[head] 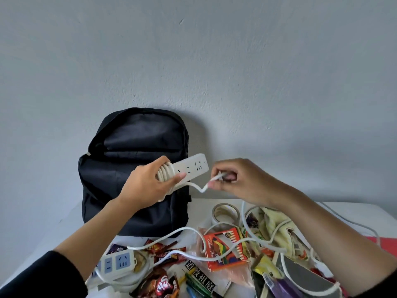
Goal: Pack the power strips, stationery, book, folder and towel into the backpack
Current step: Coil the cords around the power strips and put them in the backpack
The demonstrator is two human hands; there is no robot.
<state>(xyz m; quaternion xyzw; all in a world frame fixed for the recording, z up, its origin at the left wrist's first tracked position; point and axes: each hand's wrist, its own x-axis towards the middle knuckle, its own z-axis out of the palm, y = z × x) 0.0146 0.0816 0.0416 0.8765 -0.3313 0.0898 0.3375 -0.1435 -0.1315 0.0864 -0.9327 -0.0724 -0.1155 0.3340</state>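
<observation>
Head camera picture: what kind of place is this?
Probably a plain room at home or a dorm: a white table against a bare grey wall, a black backpack, and snack packets scattered.

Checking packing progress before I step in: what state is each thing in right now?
Backpack: upright against the wall, top seemingly unzipped.
White power strip: held by left hand, cord partly wound round it.
Right hand: pinches the cord's unwound part.
Blue-socket power strip: lying on table, unpacked.
Towel: crumpled on table.
Tape roll: lying flat.
</observation>
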